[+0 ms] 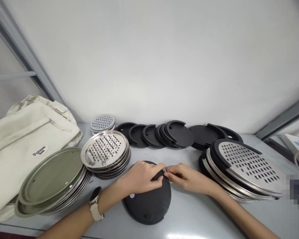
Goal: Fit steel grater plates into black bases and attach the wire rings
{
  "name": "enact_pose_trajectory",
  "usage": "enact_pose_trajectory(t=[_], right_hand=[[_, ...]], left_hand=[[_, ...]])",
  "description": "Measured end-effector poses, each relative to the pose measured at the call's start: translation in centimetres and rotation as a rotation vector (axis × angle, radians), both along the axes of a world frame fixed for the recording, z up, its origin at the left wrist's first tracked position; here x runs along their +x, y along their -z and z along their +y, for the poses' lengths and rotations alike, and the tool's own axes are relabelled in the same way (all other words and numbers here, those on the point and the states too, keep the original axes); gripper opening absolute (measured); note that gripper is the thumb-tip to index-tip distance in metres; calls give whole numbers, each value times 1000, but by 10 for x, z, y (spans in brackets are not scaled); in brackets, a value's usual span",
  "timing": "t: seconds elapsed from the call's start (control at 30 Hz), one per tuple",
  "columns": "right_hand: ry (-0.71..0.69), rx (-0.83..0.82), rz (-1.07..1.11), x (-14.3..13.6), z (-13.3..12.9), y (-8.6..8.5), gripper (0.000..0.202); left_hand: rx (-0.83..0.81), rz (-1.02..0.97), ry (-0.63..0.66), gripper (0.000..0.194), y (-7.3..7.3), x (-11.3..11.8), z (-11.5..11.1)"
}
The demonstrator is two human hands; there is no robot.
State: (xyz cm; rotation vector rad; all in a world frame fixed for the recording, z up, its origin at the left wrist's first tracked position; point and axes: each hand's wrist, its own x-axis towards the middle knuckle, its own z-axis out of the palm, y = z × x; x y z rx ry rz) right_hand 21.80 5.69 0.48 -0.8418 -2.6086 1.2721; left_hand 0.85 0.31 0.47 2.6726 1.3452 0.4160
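A round black disc (149,202) lies on the grey table in front of me, with a pale round spot near its left edge. My left hand (146,176) reaches over its upper part, thumb and index finger closed near a small silver metal piece (163,170) at the disc's upper right edge. Close beside it, my right hand (183,177) pinches the same metal piece between thumb and fingers; a thin curved metal part (169,181) shows below the fingertips. Whether the piece is joined to the disc cannot be made out.
Green trays (52,177) and silver grater discs (104,149) are stacked at left, before a cream bag (32,132). Black discs (180,134) line the wall (149,66). Large grater plates (249,162) and a white box (297,144) stand at right.
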Motion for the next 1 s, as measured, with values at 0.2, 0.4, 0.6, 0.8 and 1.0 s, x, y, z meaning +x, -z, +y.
enact_pose_trajectory(t=[0.2, 0.4, 0.6, 0.8, 1.0], right_hand=[[-1, 6, 8, 0, 0, -2, 32], [-13, -4, -8, 1, 1, -2, 30], [-14, -12, -4, 1, 2, -1, 29], [-7, -43, 6, 0, 2, 0, 33], [19, -50, 4, -1, 1, 1, 41]], left_hand=[[1, 4, -6, 23, 1, 0, 0], [-4, 6, 3, 21, 0, 0, -1], [-21, -4, 22, 20, -2, 0, 0], [-34, 3, 9, 22, -2, -1, -1], [-49, 10, 10, 25, -2, -1, -1]])
